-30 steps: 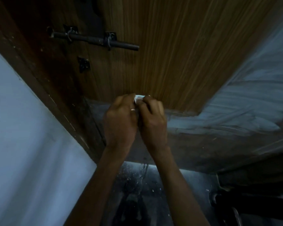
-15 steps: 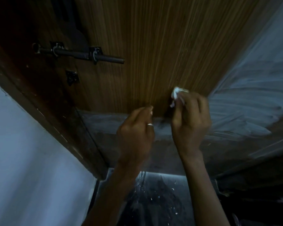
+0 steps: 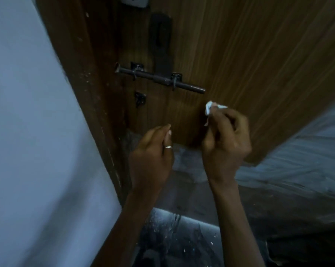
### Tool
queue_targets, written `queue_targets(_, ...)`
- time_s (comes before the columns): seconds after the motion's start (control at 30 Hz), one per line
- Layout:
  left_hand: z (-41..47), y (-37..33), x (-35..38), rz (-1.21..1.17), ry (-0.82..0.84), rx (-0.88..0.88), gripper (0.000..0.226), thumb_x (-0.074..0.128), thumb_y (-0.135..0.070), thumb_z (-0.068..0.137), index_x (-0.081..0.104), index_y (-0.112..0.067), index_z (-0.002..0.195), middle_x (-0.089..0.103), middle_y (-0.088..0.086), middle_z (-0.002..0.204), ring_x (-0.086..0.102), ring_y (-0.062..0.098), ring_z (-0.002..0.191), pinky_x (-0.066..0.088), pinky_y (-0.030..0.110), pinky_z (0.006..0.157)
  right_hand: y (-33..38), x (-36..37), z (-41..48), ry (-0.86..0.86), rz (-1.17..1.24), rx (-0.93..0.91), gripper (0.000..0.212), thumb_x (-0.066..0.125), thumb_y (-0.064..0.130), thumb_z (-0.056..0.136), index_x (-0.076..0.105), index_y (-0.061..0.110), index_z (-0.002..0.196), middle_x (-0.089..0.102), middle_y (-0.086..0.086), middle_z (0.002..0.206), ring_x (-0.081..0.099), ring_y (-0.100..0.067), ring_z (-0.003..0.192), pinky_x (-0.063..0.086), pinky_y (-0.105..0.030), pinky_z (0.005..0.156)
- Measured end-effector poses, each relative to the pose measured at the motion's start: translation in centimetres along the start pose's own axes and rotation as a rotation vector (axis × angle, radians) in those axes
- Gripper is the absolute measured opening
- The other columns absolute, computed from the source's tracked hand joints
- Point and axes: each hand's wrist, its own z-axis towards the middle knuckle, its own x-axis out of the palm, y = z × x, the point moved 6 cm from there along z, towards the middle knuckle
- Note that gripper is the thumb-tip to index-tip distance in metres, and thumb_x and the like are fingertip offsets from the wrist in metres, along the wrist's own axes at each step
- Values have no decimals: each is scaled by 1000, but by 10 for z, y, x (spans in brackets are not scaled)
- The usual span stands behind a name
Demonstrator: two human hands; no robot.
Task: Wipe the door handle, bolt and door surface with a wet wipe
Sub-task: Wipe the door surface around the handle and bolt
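Left hand (image 3: 151, 158): raised near the lower edge of the wood grain, back toward the camera. Fingers loosely curled, thumb and forefinger tips close together. Holds nothing. Ring (image 3: 168, 147) on one finger. Whether the fingertips touch the wood: cannot tell.

Right hand (image 3: 226, 143): just right of the left hand, the two apart with a clear gap between them. Fingers curled, pinching a small crumpled white wipe (image 3: 211, 109) that sticks out above the fingertips. Wipe sits below and just right of the bolt's free end, close to the door (image 3: 249, 45). Contact with the surface cannot be made out.

Bolt (image 3: 159, 78): dark metal rod across the door, above both hands and sloping down to the right. Two brackets hold it, and its left end is near the frame. Handle (image 3: 160, 41): dark upright strip rising from the middle of the bolt. Small dark catch (image 3: 140, 99) below the bolt's left part.

Room, left to right:
- Pale bluish wall (image 3: 27, 122) fills the left.
- Dark wooden frame (image 3: 81, 64), flecked with pale spots, runs beside it.
- Door is brown with fine vertical grain. Below the grain, behind the wrists, is a grey, worn band.
- Right of the door, a pale streaked surface (image 3: 307, 160).
- Near, between the forearms, dark floor (image 3: 172, 241) speckled with white flecks.

Light dim, edges blurred.
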Motion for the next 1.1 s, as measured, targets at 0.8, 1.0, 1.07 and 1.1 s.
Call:
queue_targets(0.8, 22, 31, -78, 79, -165, -78, 20, 67, -12, 93, 74, -8, 112, 76, 5, 101, 72, 14, 85, 47, 11, 78, 88, 97, 3, 360, -104, -283, 39, 68, 6, 94, 63, 7, 133, 61, -12, 120, 57, -23, 103, 49, -25, 75)
queue_targets(1.0, 28, 26, -83, 80, -193, -43, 19, 68, -12, 93, 75, -7, 109, 76, 6, 100, 72, 14, 85, 45, 9, 80, 68, 92, -28, 397, -112, -199, 42, 71, 2, 86, 66, 3, 128, 62, -18, 112, 61, -29, 96, 56, -37, 69)
queue_targets(1.07, 30, 26, -83, 74, -192, -39, 19, 68, -11, 92, 75, -7, 109, 76, 7, 100, 72, 14, 85, 46, 9, 80, 73, 92, -18, 352, -86, -189, 38, 67, 4, 88, 67, 2, 126, 63, -19, 113, 61, -29, 97, 55, -32, 76)
queue_targets(1.1, 32, 25, -82, 71, -191, -36, 19, 68, -11, 92, 75, -6, 109, 76, 7, 100, 72, 14, 85, 46, 9, 79, 72, 92, -13, 329, -81, -184, 38, 67, 4, 89, 67, 2, 127, 63, -20, 114, 61, -29, 99, 52, -29, 79)
